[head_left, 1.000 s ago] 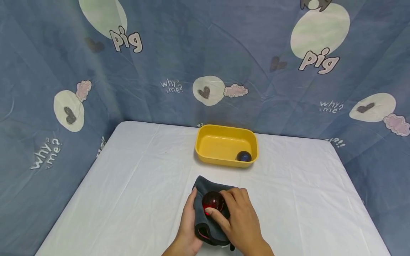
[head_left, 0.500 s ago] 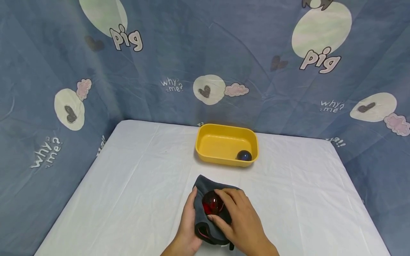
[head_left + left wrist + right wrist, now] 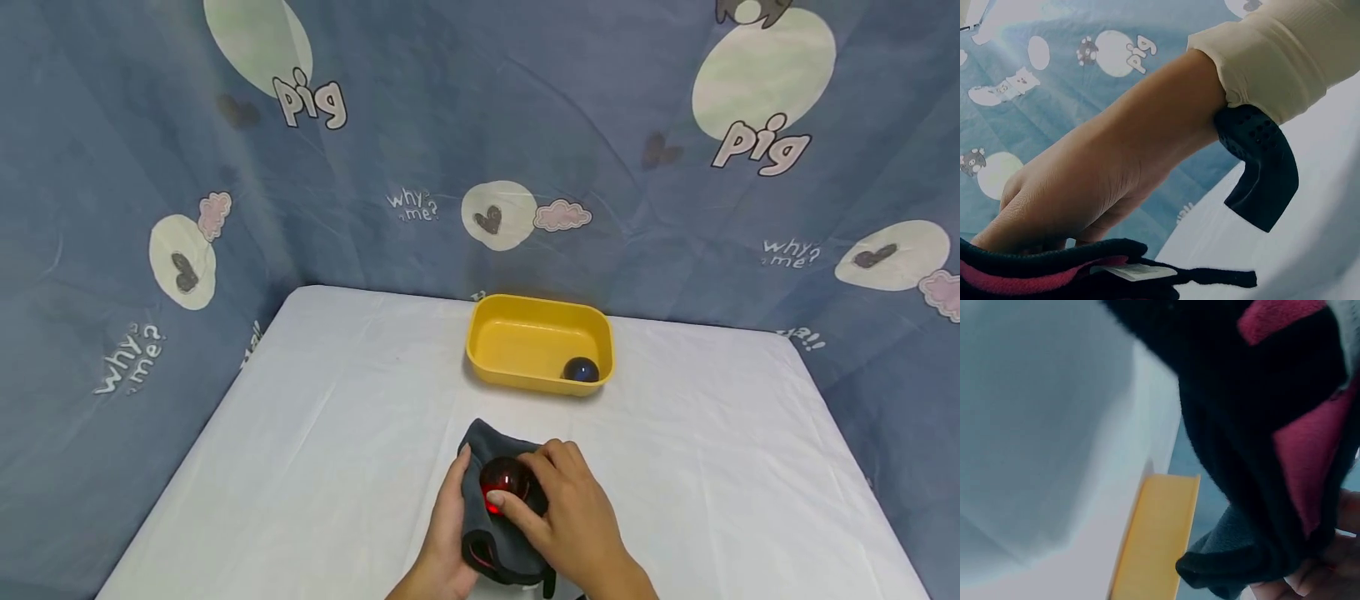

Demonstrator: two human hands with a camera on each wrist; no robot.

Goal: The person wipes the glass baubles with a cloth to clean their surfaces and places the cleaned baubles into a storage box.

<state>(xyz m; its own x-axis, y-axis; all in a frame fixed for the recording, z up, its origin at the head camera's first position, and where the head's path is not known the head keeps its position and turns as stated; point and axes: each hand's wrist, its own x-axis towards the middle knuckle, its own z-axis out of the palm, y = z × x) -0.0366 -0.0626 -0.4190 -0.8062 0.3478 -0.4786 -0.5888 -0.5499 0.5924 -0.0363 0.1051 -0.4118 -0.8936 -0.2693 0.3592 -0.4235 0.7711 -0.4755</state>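
Note:
A glossy dark red ball [image 3: 501, 473] lies against a folded dark grey cloth [image 3: 510, 557] with black edges. My right hand [image 3: 576, 518] holds the ball, its thumb on the near side and fingers on the far right side. From the left, my left hand [image 3: 444, 527] holds the cloth; most of its fingers are hidden beneath. A pink inner face of the cloth [image 3: 1310, 456] shows in the right wrist view. In the left wrist view, an arm and hand [image 3: 1079, 175] reach down behind the cloth [image 3: 1047, 275]; the ball is out of sight there.
A yellow tray [image 3: 517, 343] stands beyond the hands, near the back edge of the white-covered table [image 3: 360, 467]. Inside its near right corner sits a dark blue ball [image 3: 581, 369]. A blue printed curtain [image 3: 420, 100] encloses the back and sides.
The right thumb and fingers have shifted slightly on the ball, the thumb moving up onto its near side. The whole head view has drifted a little; the tray and blue ball stay put.

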